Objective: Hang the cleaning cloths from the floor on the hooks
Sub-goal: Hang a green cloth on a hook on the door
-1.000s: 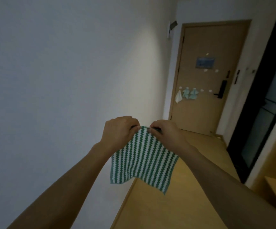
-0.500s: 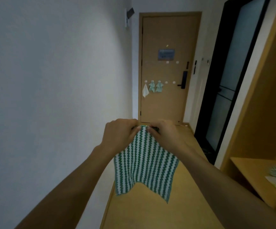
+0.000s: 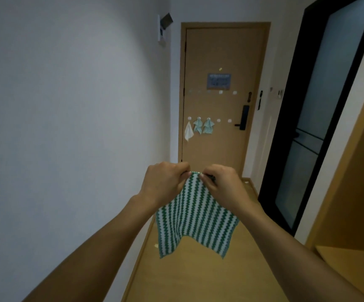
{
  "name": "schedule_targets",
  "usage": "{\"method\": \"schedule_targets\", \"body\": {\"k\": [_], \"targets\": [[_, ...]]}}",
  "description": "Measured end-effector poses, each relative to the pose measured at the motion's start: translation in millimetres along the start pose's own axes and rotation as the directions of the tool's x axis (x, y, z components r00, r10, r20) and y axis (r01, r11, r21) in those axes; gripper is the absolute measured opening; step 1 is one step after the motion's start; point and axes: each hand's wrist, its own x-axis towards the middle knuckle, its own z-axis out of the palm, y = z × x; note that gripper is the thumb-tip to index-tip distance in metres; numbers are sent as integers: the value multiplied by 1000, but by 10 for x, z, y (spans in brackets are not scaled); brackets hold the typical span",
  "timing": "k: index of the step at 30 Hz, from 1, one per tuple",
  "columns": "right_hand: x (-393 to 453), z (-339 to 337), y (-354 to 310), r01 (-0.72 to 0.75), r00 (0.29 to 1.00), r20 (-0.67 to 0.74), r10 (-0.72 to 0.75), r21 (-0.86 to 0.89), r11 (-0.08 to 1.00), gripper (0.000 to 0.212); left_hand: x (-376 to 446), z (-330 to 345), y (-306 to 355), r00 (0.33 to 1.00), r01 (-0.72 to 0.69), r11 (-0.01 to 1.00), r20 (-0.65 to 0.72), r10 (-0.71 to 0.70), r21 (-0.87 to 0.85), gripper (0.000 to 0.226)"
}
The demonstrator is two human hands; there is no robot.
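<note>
Setting: narrow corridor, pale wall at 9 o'clock, dark glazed panel at 3 o'clock, wooden floor (image 3: 198,277) running to a wooden door (image 3: 218,138) at 12 o'clock.
Door fittings: two rows of small round white hooks; lower row counts five, with two free hooks (image 3: 224,120) at its right end; the upper row is too faint to count exactly.
Cloths already hung: three on the lower row, one white cloth (image 3: 188,132) and two green-patterned cloths (image 3: 203,126) beside it.
Cloth in hand: one green-and-white striped cloth (image 3: 195,219), held at 6 o'clock, well apart from the door, hanging free below the hands.
Left hand (image 3: 163,183): grip pinching the cloth's top edge, fingers curled.
Right hand (image 3: 222,184): grip pinching the same edge, just beside the left hand; a small dark piece, possibly a hanging loop, shows at its fingertips.
Stage, judged: carrying to the door; hanging not yet done.
Risk: both pinches sit close together on a single edge; a loosened grip would drop the cloth back to the floor.
Risk: if no loop is opened, the cloth may slide off a small smooth hook.
</note>
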Motion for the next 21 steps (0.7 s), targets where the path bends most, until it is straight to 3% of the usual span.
{"method": "schedule_targets", "body": {"k": [9,21], "targets": [[630,315,1032,-60,998,-25,58,-86,994,28,893,978,-107,994,-103,992,-51,100,-71,23],[1924,894,2165,-213,977,-47,209,-152,965,28,2517,2388,-942,962,-266,946,4,272,-186,22]]}}
